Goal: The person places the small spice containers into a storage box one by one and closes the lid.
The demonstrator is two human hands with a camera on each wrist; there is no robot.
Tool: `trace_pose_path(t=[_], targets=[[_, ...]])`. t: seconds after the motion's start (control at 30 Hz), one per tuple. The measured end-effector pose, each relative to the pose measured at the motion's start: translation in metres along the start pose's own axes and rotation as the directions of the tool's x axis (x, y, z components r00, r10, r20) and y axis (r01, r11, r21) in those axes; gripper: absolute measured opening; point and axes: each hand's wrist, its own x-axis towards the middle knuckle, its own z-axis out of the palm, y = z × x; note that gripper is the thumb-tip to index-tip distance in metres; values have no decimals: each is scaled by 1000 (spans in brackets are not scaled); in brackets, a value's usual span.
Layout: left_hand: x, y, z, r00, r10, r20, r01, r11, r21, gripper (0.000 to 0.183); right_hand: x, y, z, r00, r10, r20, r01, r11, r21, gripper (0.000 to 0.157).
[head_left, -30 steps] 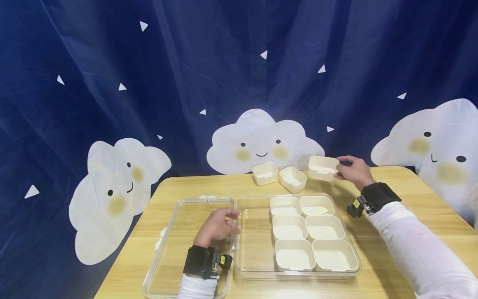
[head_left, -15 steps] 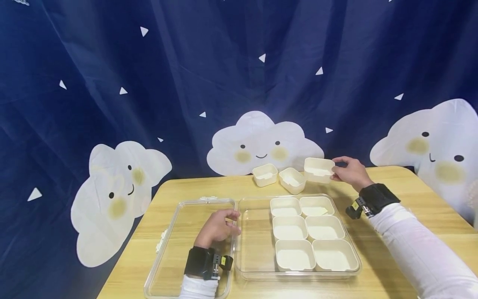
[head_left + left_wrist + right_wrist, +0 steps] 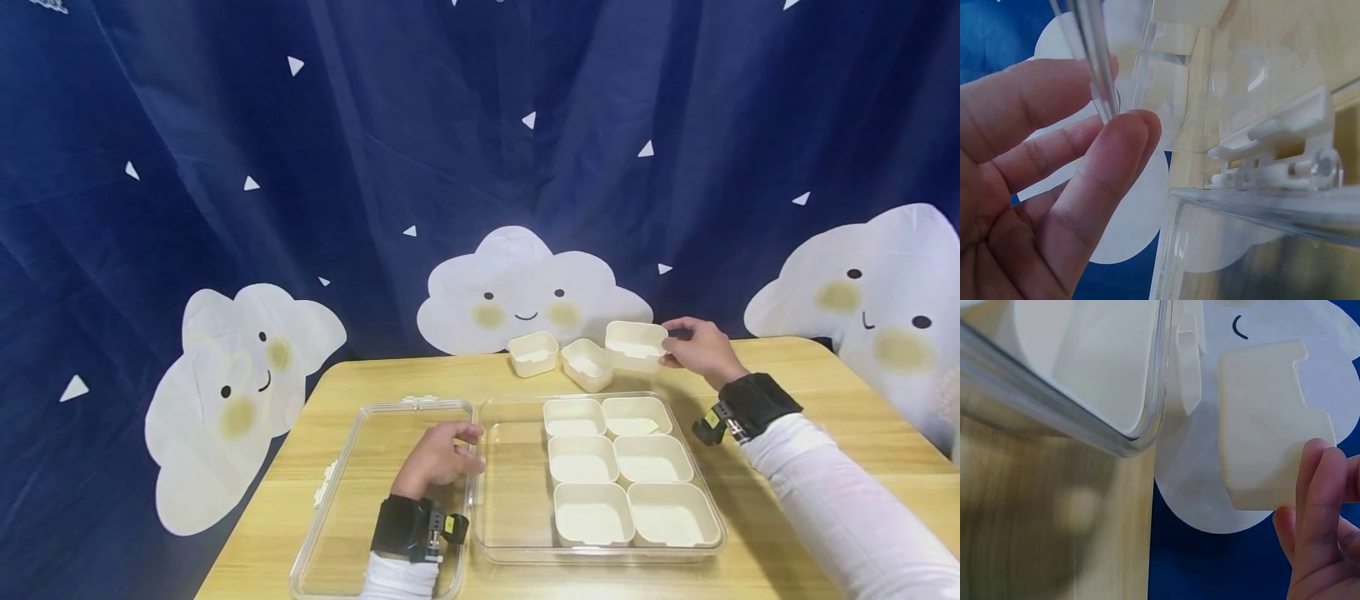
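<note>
My right hand [image 3: 701, 348] pinches one end of a small cream storage bin [image 3: 636, 343] at the back of the table; in the right wrist view the same bin [image 3: 1266, 437] shows its outer side. Two similar cream bins [image 3: 533, 353] [image 3: 587, 363] stand to its left. My left hand [image 3: 438, 457] grips the near-left rim of a clear plastic box [image 3: 510, 500], and in the left wrist view thumb and fingers pinch that clear edge [image 3: 1105, 87]. Several cream bins [image 3: 592, 510] fill the box's right part in two columns.
The clear lid [image 3: 330, 533] lies opened flat to the left of the box, with white clips [image 3: 324, 482] on its edges. Below everything is a wooden table [image 3: 262, 533]. A blue curtain [image 3: 375, 125] with cloud prints hangs behind its back edge.
The right hand has carried the cream bin a short way left, closer to the two loose bins. The left hand has stayed on the box rim.
</note>
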Motion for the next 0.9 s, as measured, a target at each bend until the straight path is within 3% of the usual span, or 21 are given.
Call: trace_pose_path(t=[0.9], targets=[[1,0,1,1000,-28,6,28,1000,4,52,-13,-19,16,996,-52,69,52,999,2,45]])
